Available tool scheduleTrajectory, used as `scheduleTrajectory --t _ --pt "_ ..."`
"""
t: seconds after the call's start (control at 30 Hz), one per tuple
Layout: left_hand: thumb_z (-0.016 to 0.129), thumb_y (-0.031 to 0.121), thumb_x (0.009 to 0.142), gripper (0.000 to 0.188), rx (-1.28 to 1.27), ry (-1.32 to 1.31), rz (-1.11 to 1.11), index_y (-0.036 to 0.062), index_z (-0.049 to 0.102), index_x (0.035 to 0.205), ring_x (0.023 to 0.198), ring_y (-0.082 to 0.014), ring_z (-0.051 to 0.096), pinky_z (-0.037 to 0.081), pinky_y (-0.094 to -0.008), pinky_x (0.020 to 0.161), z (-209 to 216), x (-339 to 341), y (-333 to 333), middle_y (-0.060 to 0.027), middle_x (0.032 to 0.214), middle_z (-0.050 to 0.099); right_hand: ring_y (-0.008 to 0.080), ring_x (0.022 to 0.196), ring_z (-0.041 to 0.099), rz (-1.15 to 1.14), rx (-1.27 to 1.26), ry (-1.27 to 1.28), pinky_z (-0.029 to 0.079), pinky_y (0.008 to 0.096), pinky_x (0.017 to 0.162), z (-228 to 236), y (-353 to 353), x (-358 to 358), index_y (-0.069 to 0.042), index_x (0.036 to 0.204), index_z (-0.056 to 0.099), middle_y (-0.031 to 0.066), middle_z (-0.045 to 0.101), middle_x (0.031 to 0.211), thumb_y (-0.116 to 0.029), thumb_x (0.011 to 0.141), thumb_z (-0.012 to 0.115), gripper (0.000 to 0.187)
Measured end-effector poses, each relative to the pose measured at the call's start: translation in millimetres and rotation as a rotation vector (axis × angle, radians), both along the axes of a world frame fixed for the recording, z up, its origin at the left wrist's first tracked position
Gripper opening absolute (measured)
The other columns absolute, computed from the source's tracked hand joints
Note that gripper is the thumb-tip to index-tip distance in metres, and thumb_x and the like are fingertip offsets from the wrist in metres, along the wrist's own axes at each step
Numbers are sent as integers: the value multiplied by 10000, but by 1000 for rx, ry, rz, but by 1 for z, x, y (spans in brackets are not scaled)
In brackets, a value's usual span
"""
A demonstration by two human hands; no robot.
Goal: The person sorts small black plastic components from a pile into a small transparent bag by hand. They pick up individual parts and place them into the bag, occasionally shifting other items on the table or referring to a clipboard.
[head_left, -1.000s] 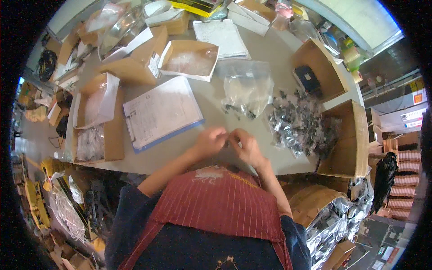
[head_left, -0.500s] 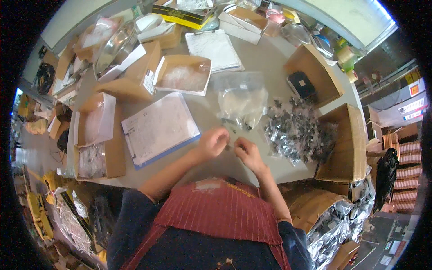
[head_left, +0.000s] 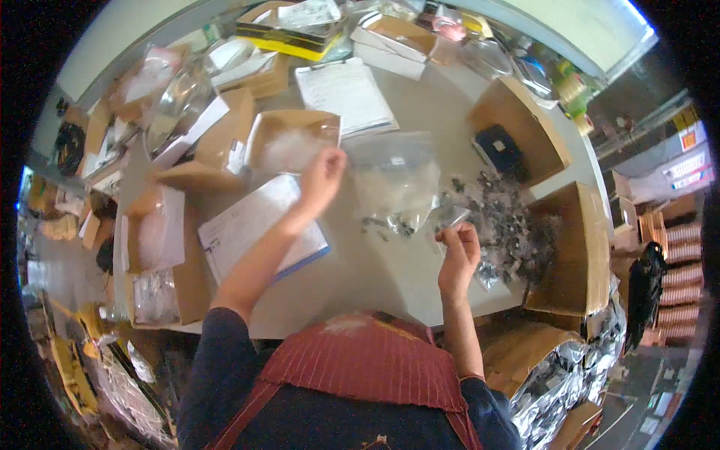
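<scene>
Currently on the grey counter [head_left: 360, 270]: one clear plastic bag [head_left: 395, 180], lying flat near the middle, with a few small dark parts [head_left: 386, 223] scattered at its near edge. To its right sits a large loose heap of small dark metal parts [head_left: 510, 225], much of it unbagged, which suggests that most of the sorting or bagging is not yet done. Left hand [head_left: 321, 177]: raised above the counter beside the bag's left edge, fingers gathered together; whether it pinches a corner of the bag or a small part cannot be told. Right hand [head_left: 459, 251]: lifted near the heap, fingers closed on a small clear bag or slip [head_left: 450, 219], contents too small to make out. Surrounding stock: a clipboard with a printed sheet [head_left: 259, 225] to the left of the forearm; an open cardboard tray [head_left: 289, 141] holding pale bagged material just beyond the left hand; a cardboard box with a black object [head_left: 517, 142] beyond the heap; an empty-looking cardboard box [head_left: 577, 247] at the right edge; a paper pad [head_left: 345, 94] farther back. Judged progress: early to middle, one bag in hand, the heap largely remaining.
</scene>
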State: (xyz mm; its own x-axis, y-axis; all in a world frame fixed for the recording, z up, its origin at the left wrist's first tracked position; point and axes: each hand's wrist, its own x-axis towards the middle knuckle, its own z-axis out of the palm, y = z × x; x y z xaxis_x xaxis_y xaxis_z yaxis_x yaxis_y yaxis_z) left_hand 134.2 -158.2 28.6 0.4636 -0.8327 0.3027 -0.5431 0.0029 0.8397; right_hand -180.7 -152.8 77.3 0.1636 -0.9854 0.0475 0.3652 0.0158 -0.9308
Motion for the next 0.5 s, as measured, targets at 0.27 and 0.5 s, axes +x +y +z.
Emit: scheduleTrajectory --t 0.27,0.5 --pt "643 340 772 549 551 -617 400 63 634 1246 1188 -401 562 398 -500 1041 -43 104 -116 -228 1207 648 124 845 642 233 -45 440 515 280 768 -30 42 7 -6 1044 643 51 684 915 -85 919 670 150" --pt "640 274 849 386 204 -221 261 47 708 1154 1010 -330 669 498 -418 904 -66 114 -109 -174 1053 725 120 840 656 273 23 528 520 281 776 -51 48 -13 -9 1066 654 56 702 931 -67 916 647 160"
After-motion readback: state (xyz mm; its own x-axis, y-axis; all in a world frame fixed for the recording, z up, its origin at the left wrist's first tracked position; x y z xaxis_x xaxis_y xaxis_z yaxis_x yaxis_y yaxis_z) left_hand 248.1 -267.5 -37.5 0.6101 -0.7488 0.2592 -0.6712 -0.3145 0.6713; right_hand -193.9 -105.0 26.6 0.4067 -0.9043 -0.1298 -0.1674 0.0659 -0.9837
